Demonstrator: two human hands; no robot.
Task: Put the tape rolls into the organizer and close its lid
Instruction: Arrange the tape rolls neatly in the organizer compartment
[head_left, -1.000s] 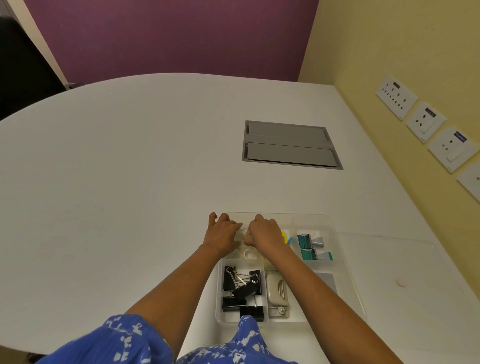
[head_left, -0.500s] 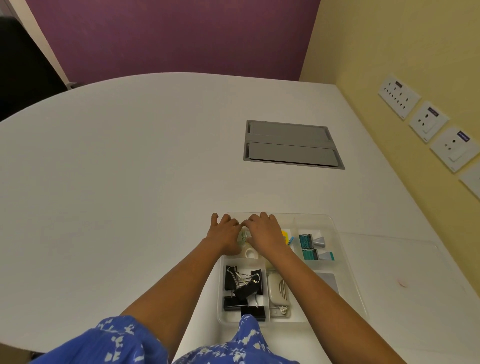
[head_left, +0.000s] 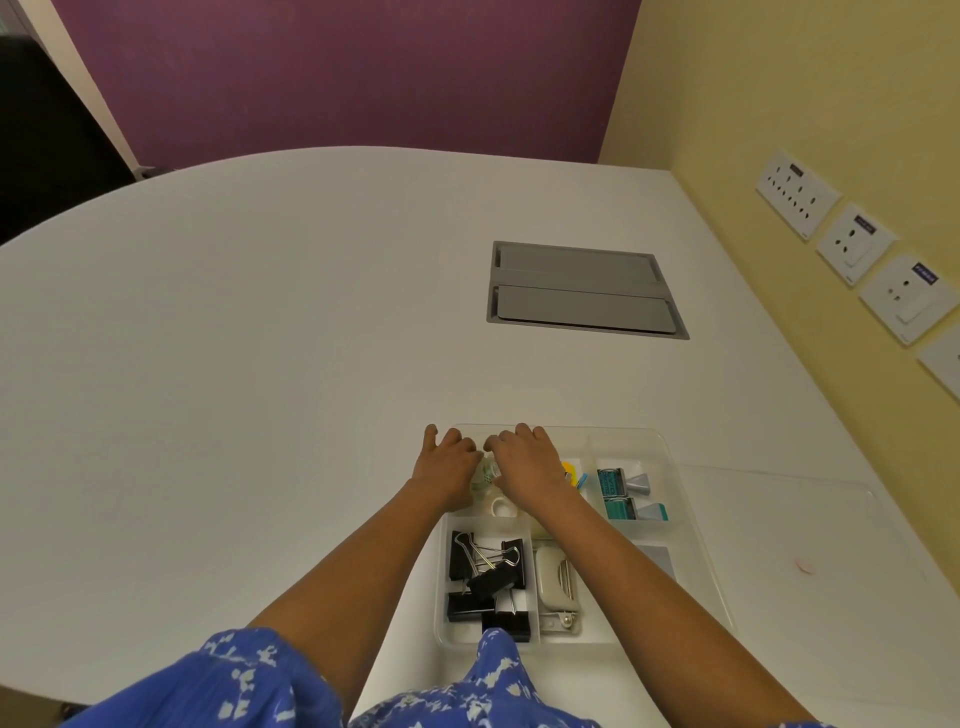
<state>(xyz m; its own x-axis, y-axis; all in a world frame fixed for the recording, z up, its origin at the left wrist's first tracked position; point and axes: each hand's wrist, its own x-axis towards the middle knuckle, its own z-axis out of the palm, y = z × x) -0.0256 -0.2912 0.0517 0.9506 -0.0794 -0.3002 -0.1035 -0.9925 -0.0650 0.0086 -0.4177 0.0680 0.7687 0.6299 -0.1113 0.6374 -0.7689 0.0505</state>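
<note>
Both hands (head_left: 488, 467), now closer together, press tape rolls (head_left: 488, 486) into the organizer's (head_left: 691, 545) far-left compartment; lid (head_left: 810, 525) remains open at right.

A wide white table (head_left: 270, 322) with a rounded far edge fills most of the view. Beyond the fingers (head_left: 524, 432), set flush into the tabletop, lies a grey two-flap cable hatch (head_left: 582, 291). A purple wall (head_left: 353, 73) stands behind the table; to the right of the fingers a yellow wall (head_left: 779, 93) carries a row of white socket plates (head_left: 852, 244). At far left is a dark area (head_left: 47, 145). The light is soft and even.
</note>
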